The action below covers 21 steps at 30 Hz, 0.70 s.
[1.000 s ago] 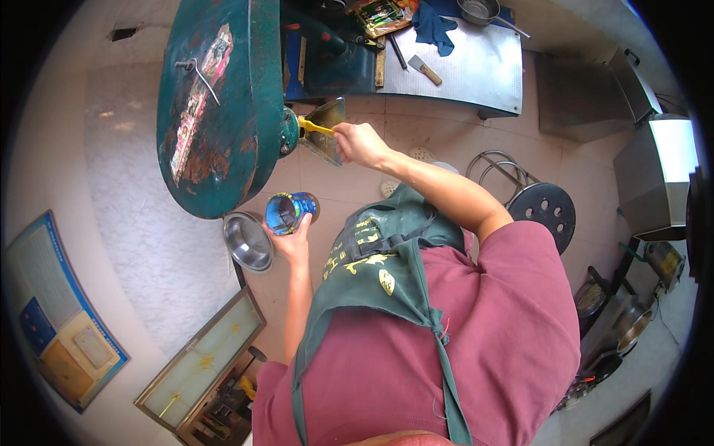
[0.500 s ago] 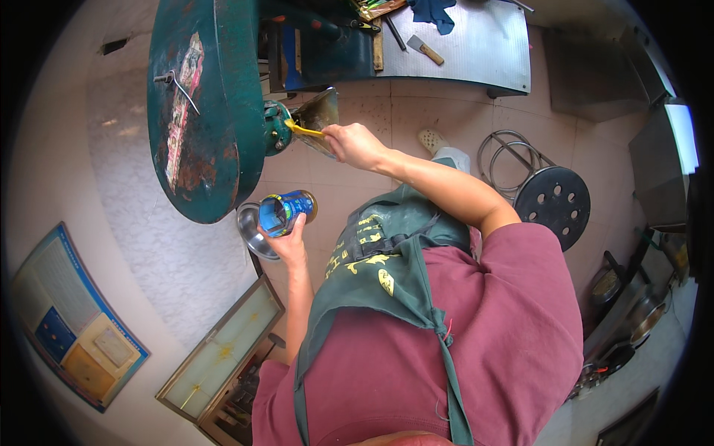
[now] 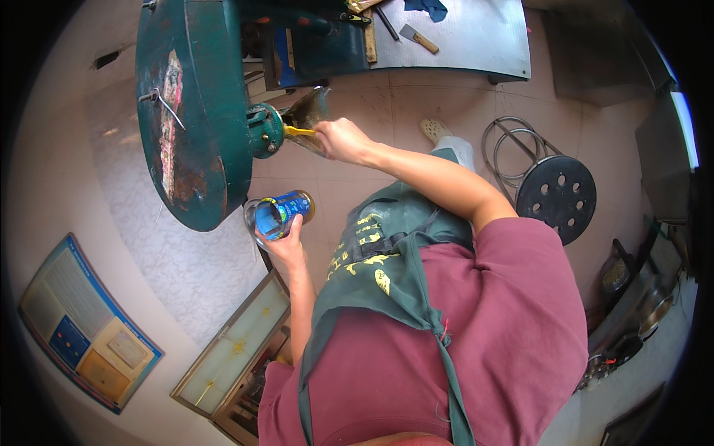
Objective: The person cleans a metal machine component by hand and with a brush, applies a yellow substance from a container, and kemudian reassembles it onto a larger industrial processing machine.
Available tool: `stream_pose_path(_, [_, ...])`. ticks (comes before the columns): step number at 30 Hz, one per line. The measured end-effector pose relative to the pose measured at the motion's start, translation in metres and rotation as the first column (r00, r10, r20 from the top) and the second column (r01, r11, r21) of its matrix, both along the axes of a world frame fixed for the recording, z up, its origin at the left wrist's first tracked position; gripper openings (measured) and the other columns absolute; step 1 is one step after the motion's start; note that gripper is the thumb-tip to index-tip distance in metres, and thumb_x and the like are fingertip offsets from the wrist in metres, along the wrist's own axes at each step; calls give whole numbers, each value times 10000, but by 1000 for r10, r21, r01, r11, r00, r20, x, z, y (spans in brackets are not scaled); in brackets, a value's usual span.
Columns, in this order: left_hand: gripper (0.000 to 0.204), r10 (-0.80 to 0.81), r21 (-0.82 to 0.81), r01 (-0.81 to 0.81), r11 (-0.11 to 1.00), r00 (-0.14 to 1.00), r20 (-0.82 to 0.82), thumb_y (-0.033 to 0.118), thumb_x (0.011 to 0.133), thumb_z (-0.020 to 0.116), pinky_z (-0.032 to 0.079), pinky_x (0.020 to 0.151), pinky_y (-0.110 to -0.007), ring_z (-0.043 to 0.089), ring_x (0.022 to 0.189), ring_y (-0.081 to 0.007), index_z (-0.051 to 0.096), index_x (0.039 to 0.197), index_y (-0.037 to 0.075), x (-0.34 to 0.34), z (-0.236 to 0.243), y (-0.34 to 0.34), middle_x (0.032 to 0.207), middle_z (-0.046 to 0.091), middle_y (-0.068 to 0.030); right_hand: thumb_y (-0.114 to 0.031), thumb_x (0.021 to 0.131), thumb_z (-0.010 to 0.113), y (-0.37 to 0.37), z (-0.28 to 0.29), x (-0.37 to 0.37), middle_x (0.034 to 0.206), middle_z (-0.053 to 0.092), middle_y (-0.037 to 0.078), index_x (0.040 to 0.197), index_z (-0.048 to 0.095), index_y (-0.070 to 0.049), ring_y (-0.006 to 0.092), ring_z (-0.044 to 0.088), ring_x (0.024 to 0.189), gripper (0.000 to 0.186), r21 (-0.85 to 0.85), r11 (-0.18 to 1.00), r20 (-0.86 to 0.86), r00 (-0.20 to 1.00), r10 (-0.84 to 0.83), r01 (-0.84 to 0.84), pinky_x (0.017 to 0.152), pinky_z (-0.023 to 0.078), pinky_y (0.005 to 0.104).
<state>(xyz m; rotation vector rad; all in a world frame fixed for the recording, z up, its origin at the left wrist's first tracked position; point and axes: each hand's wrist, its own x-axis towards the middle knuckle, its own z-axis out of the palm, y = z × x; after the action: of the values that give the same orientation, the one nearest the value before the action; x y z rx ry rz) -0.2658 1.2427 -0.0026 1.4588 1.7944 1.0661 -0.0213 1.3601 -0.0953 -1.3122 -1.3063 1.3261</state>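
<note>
My right hand is closed round a yellow brush. Its tip points left and meets the round green hub on the side of a large, rust-marked green machine. Just beyond the brush, a dull metal funnel-like piece sticks out from the hub. Lower down, my left hand grips a blue can, tilted so its open end faces left and up. A shiny metal bowl shows partly behind the can. The can's contents cannot be made out.
A metal-topped bench stands ahead, bearing a scraper, a dark rod and a blue cloth. To the right is a black round stool. A glass-topped cabinet stands at lower left.
The view has shifted slightly, so the machine sits a little further left and lower. My right hand and the brush stay at the hub; the can remains in my left hand.
</note>
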Motion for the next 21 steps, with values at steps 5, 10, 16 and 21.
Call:
stream_pose_path(5, [800, 11, -8, -11, 1000, 1000, -9, 19, 754, 877, 483, 1064, -416, 569, 1220, -253, 411, 1405, -7, 2, 3, -4, 1352, 529, -157, -75, 880, 595, 13, -10, -15, 812, 703, 280, 926, 720, 42, 415, 718, 765, 177, 61, 996, 10, 998, 68, -68, 737, 586, 480])
stream_pose_path(10, [760, 54, -56, -51, 997, 997, 60, -67, 760, 822, 488, 1061, -434, 568, 1212, -264, 406, 1390, 22, 18, 12, -1, 1340, 528, -150, -62, 841, 616, 15, -18, -13, 822, 711, 267, 889, 725, 27, 413, 722, 778, 150, 36, 999, 106, 994, 29, -33, 728, 589, 472])
stream_pose_path(16, [750, 40, -49, -39, 998, 999, 18, -58, 762, 824, 480, 1061, -429, 565, 1210, -261, 415, 1386, 20, 17, 13, 1, 1340, 524, -148, -82, 852, 588, 27, 0, -23, 850, 736, 225, 863, 737, 31, 380, 738, 786, 187, 112, 983, 351, 931, 96, -144, 725, 598, 452])
stream_pose_path(21, [758, 53, -65, -50, 997, 998, 42, -66, 759, 819, 473, 1068, -431, 553, 1227, -262, 414, 1395, 20, 21, 13, 3, 1349, 515, -149, -84, 847, 589, 48, -7, -40, 848, 743, 193, 859, 752, -9, 358, 742, 808, 179, 238, 946, 431, 897, 98, -218, 727, 598, 438])
